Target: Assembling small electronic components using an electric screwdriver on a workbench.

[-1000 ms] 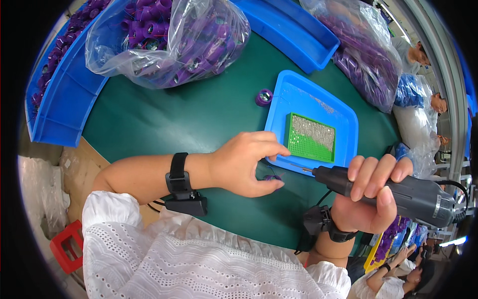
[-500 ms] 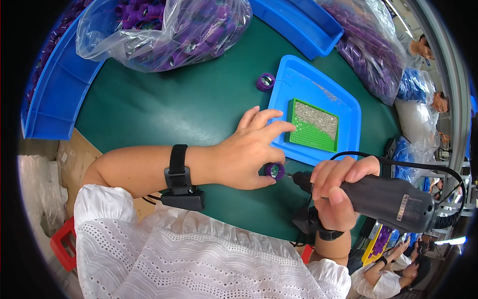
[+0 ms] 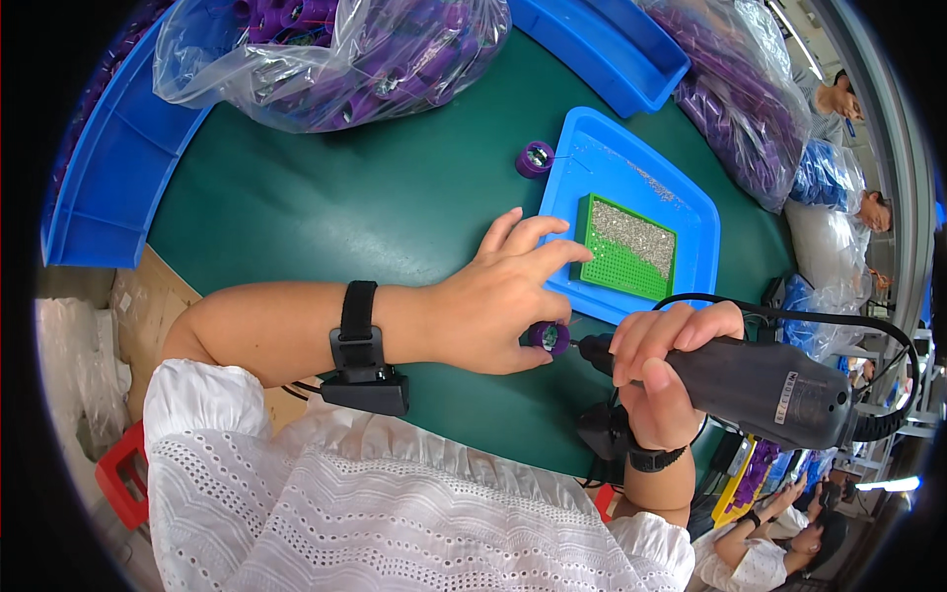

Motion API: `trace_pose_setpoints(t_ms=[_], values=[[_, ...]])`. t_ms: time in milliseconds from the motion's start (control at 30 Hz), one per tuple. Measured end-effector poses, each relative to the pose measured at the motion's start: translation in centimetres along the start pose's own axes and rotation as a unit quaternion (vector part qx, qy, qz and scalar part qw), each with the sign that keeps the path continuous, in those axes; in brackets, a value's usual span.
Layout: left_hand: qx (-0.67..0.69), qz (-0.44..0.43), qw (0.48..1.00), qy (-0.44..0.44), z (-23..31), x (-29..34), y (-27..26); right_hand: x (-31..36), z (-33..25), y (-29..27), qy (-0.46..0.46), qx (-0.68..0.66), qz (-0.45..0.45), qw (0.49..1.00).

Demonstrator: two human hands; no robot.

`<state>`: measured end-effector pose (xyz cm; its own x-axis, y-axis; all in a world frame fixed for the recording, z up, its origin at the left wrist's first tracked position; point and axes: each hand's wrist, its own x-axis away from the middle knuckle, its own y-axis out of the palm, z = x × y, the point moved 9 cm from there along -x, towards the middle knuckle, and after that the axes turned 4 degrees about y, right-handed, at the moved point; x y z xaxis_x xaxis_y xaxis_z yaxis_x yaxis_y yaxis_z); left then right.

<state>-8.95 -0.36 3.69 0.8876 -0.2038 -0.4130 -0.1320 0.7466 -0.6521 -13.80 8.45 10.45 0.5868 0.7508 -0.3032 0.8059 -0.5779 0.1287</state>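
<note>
Between the thumb and a bent finger of my left hand [image 3: 498, 308], a small purple cylindrical housing [image 3: 548, 337] is pinched, its open end facing right. The other fingers of that hand are spread over the near edge of a blue tray [image 3: 577, 163]. My right hand [image 3: 663, 367] grips a dark electric screwdriver [image 3: 755, 385], held nearly level. Its thin bit points left at the housing's open end; whether they touch, I cannot tell. In the tray lies a green perforated plate [image 3: 626, 279], partly covered with small silvery screws, near my left fingertips.
Another purple housing [image 3: 535, 159] stands beside the tray's far-left corner. A clear bag of purple housings [image 3: 395, 84] lies at the far left, next to a blue bin [image 3: 123, 187]. Another blue bin [image 3: 612, 54] and bag [image 3: 740, 128] are at the back. The screwdriver's cable [image 3: 838, 318] loops right.
Both hands keep their grip on the housing and the screwdriver. The screwdriver's rear end has shifted slightly; the whole view has also shifted a little.
</note>
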Motion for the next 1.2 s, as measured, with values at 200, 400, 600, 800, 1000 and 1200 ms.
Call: trace_pose_setpoints(t_ms=[200,400,600,800,1000,1200], values=[[-0.001,0.001,1.000,-0.001,0.0,0.0,0.1,-0.1,0.2,0.4,0.000,-0.006,-0.015,1.000],[0.011,0.005,1.000,-0.013,0.0,0.1,0.2,-0.2,0.6,0.8,0.004,-0.003,-0.023,1.000],[0.022,0.019,1.000,-0.008,-0.1,0.1,0.1,-0.2,0.7,0.7,-0.012,-0.015,-0.025,1.000],[0.019,0.010,1.000,-0.015,-0.5,-0.1,0.0,-0.7,0.7,1.0,-0.019,0.000,-0.038,0.999],[0.014,0.030,0.999,-0.001,0.1,-0.2,-0.4,-0.1,0.6,-0.1,-0.031,-0.020,0.012,0.999],[0.010,0.000,1.000,0.021,0.8,0.1,0.8,0.8,-1.2,-0.1,-0.032,-0.012,0.030,0.999]])
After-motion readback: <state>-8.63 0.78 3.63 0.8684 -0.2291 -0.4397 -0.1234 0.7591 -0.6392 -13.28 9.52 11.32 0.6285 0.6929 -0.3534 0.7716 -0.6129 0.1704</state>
